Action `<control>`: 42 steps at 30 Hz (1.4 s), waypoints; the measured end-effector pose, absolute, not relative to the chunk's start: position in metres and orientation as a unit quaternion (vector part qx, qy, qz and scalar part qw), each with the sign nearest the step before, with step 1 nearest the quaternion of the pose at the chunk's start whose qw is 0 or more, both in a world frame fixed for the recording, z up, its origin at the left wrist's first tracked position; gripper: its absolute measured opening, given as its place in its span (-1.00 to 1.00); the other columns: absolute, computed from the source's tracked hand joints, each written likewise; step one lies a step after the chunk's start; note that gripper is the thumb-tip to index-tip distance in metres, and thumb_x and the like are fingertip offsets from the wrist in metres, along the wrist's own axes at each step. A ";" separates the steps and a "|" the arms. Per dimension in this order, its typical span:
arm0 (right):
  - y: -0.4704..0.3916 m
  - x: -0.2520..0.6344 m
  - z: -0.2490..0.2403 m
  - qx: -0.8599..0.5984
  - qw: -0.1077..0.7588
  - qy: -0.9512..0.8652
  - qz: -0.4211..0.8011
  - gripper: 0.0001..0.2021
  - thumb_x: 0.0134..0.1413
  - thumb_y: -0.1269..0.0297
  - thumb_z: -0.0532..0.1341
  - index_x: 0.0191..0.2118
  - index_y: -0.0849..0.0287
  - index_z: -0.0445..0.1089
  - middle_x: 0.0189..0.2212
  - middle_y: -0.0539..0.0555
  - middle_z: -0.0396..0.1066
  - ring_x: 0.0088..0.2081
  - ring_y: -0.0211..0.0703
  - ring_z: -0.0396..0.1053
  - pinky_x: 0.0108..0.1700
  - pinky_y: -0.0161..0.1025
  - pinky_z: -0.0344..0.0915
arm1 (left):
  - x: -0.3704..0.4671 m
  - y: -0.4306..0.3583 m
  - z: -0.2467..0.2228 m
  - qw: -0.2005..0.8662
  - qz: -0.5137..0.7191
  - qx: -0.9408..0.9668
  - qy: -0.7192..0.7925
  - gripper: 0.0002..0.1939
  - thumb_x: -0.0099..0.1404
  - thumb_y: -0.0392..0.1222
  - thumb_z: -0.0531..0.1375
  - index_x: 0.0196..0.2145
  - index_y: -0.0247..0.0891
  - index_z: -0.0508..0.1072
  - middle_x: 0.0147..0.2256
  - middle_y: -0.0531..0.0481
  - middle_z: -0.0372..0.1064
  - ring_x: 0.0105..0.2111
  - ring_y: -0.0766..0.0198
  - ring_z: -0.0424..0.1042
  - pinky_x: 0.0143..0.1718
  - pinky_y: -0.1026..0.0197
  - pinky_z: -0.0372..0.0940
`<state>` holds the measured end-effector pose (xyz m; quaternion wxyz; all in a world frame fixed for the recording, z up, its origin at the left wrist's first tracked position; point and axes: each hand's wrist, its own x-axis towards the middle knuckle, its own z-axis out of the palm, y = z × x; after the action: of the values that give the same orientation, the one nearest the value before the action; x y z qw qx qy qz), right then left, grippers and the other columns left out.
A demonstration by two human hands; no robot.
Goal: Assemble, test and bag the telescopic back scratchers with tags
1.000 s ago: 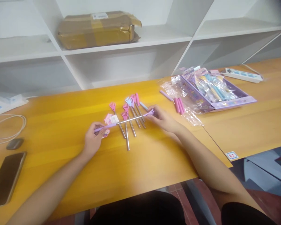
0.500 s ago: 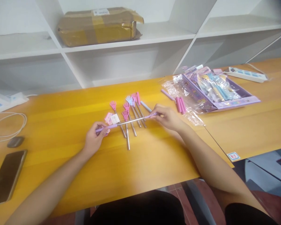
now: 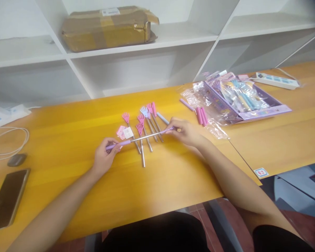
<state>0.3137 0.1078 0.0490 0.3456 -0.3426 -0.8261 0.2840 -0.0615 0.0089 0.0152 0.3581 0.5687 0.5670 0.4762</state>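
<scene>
A purple back scratcher (image 3: 146, 136) with a metal rod is held level between both hands. My left hand (image 3: 105, 154) is closed round its purple handle. At the other end, the fingers of my right hand (image 3: 185, 131) pinch the purple head, which they partly hide. Below the rod, several metal rods with pink hand-shaped heads (image 3: 125, 117) and one with a blue head (image 3: 145, 112) lie on the table. A white and pink tag (image 3: 127, 132) is near my left hand. Loose pink tubes (image 3: 201, 116), a purple tube (image 3: 187, 104) and a blue tube (image 3: 162, 118) lie farther back.
An open purple box (image 3: 265, 113) of wrapped items stands at the right on the table (image 3: 76, 133), with clear plastic beside it. Power strips (image 3: 277, 81) lie at both sides. A phone (image 3: 9, 199) and white cable are at the left. A taped carton (image 3: 107, 29) sits on the shelf.
The view has shifted slightly. Both hands keep their hold on the purple back scratcher, with hardly any other visible difference.
</scene>
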 end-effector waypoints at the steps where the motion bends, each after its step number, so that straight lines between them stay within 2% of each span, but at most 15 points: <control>1: 0.108 0.313 0.048 -0.341 0.346 -0.826 0.286 -0.77 0.38 0.05 0.33 -0.22 0.08 0.59 -0.37 0.05 0.39 -0.36 -0.13 0.33 -0.29 -0.17 0.22 | -0.061 0.009 0.015 0.359 0.478 0.567 0.567 -0.65 0.35 0.12 0.38 -0.16 -0.19 0.47 -0.30 -0.02 0.55 -0.34 0.16 0.59 -0.27 0.15 0.52; 42: 0.091 0.291 0.041 -0.320 0.353 -0.818 0.321 -0.76 0.39 0.04 0.32 -0.23 0.05 0.61 -0.34 0.09 0.50 -0.37 -0.11 0.39 -0.31 -0.14 0.29 | -0.064 0.005 0.011 0.331 0.466 0.589 0.572 -0.72 0.36 0.06 0.38 -0.16 -0.18 0.51 -0.25 -0.03 0.53 -0.32 0.18 0.57 -0.30 0.19 0.43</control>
<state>0.2911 0.0914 0.0408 0.3531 -0.3197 -0.8185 0.3213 -0.0644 0.0047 0.0107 0.3305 0.5893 0.5716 0.4655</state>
